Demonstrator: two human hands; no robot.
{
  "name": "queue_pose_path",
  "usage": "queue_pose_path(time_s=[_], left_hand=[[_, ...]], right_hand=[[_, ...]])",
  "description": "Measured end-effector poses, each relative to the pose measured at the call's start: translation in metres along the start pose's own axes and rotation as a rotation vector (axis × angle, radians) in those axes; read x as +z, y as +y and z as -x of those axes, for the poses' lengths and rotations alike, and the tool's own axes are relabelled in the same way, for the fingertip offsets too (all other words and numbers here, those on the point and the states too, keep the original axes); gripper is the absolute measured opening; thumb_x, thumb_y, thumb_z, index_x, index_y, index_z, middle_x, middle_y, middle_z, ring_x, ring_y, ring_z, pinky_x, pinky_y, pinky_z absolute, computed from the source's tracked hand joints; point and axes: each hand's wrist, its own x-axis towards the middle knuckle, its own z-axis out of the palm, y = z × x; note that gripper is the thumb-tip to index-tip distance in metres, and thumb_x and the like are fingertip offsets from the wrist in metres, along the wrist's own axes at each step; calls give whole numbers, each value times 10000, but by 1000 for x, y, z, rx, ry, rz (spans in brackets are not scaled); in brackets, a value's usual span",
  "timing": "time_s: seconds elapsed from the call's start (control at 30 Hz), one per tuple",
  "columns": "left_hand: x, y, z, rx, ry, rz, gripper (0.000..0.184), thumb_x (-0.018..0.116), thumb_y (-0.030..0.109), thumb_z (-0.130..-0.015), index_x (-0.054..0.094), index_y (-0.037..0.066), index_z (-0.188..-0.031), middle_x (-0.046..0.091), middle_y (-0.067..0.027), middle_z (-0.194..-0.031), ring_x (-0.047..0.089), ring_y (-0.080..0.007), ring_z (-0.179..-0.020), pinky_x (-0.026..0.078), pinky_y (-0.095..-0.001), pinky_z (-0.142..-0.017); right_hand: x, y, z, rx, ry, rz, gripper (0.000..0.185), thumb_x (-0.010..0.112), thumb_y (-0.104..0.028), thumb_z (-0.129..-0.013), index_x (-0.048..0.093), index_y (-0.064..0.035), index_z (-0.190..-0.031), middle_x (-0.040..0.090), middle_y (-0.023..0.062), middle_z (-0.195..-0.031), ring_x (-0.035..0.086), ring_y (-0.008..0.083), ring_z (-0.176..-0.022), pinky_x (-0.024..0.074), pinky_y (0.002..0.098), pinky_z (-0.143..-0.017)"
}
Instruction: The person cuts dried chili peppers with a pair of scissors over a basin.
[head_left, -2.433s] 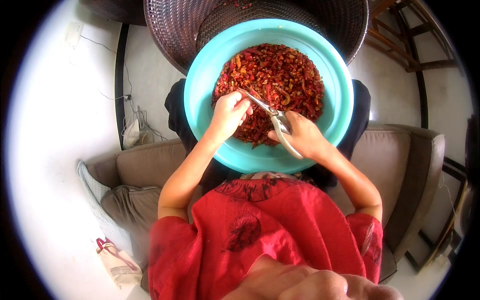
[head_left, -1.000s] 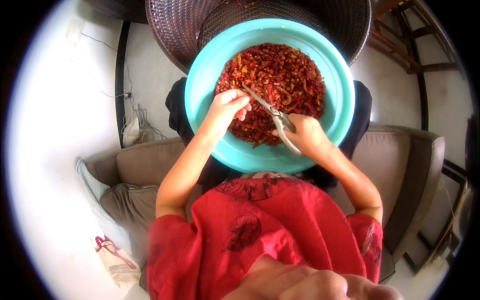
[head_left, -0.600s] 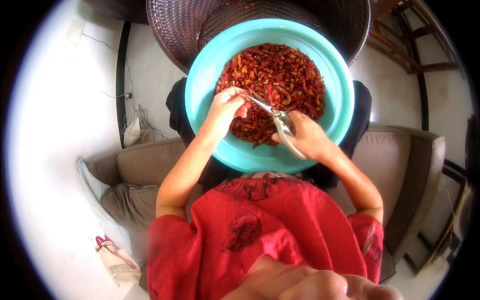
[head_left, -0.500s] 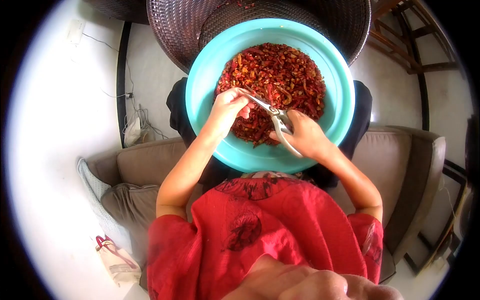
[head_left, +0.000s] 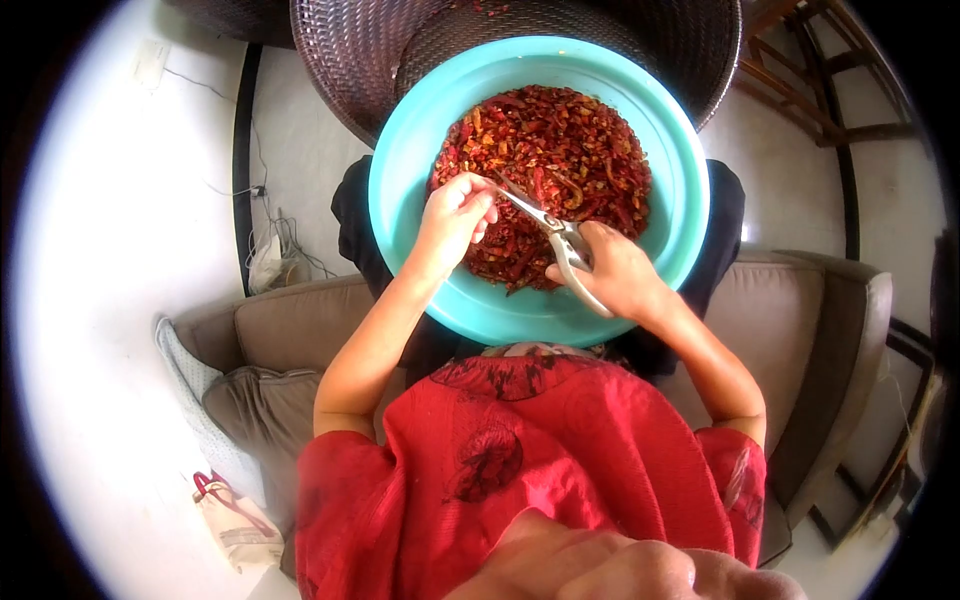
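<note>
My right hand [head_left: 618,272] is wrapped round the pale handles of a pair of scissors [head_left: 548,222]. The blades stand slightly apart and point up-left, their tips close to the fingertips of my left hand [head_left: 460,222]. Thumb and fingers of that hand are pinched together; what lies between them is too small to make out. Below both hands, a turquoise basin [head_left: 400,130] rests on my lap. Many cut pieces of dried red chili [head_left: 545,140] cover its bottom, with some longer pods among the bits.
A dark woven basket [head_left: 345,60] stands just beyond the basin. I sit on a brown sofa [head_left: 300,320], with a cushion [head_left: 265,420] to the left. Cables [head_left: 290,240] lie on the floor at left, near a cloth bag [head_left: 235,520]. Wooden furniture [head_left: 800,90] stands at upper right.
The scissor blades have opened a little, and my right hand has shifted slightly right and down with them. My left hand stays almost in place, still pinched.
</note>
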Motion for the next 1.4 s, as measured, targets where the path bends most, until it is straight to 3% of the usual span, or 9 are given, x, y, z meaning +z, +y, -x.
queue_pose_path(time_s=[0.33,0.47,0.57,0.67,1.03,1.1,1.13,1.3,1.4], left_hand=[[-3,-3,-1,-13,-48,-7,76,514,54,-1004,577,16,-1020,615,-30,-782,522,-62,-605,440,-213,-527],[-7,-13,-4,12,-77,50,120,518,91,-995,590,35,-1074,648,-59,-863,553,-93,-669,474,-216,-611],[-8,-9,-5,-19,-65,84,123,521,72,-985,588,29,-1079,668,-73,-879,574,-99,-675,492,-217,-619],[-8,-7,-5,-53,-42,101,121,525,61,-980,593,23,-1073,678,-76,-876,585,-98,-671,501,-218,-618],[2,0,-4,-23,-63,-48,108,574,56,-969,649,21,-1037,671,-76,-842,602,-128,-673,503,-248,-615],[16,2,-3,609,77,-777,185,594,24,-916,693,52,-1070,634,-102,-848,622,-229,-729,511,-318,-663],[20,3,-6,719,41,-898,289,608,-1,-859,721,99,-1106,576,-127,-860,606,-322,-809,506,-389,-714],[39,14,-18,742,28,-1175,90,635,-27,-808,645,45,-861,512,-128,-863,574,-328,-868,496,-430,-716],[27,13,-21,765,-17,-1110,94,663,4,-818,604,68,-854,553,-124,-853,598,-316,-861,481,-408,-735]], right_hand=[[18,12,-11,-102,40,-36,463,718,-413,-837,638,24,-970,681,236,-834,673,409,-787,518,474,-740],[13,8,-6,-48,10,-40,488,727,-435,-822,632,15,-987,679,233,-897,669,409,-848,517,476,-779],[13,6,-1,-116,182,41,469,791,-398,-782,585,10,-888,626,199,-797,625,401,-749,495,471,-705],[10,5,-1,-82,101,49,584,738,-501,-792,618,7,-1053,649,239,-1016,644,404,-973,505,476,-866],[10,16,0,-47,109,-182,403,748,-381,-840,651,4,-905,659,216,-777,663,373,-721,505,453,-683],[3,14,4,-60,195,-181,428,777,-392,-816,641,9,-884,647,205,-768,648,358,-691,490,444,-651],[-1,13,7,-51,218,-198,429,781,-390,-814,637,10,-875,643,203,-764,647,356,-686,484,443,-642],[-14,11,18,-5,211,-350,420,779,-372,-821,623,14,-875,616,190,-757,596,260,-659,468,404,-638],[-15,14,21,22,205,-351,418,774,-371,-827,622,14,-880,618,192,-769,602,261,-674,469,400,-647]])
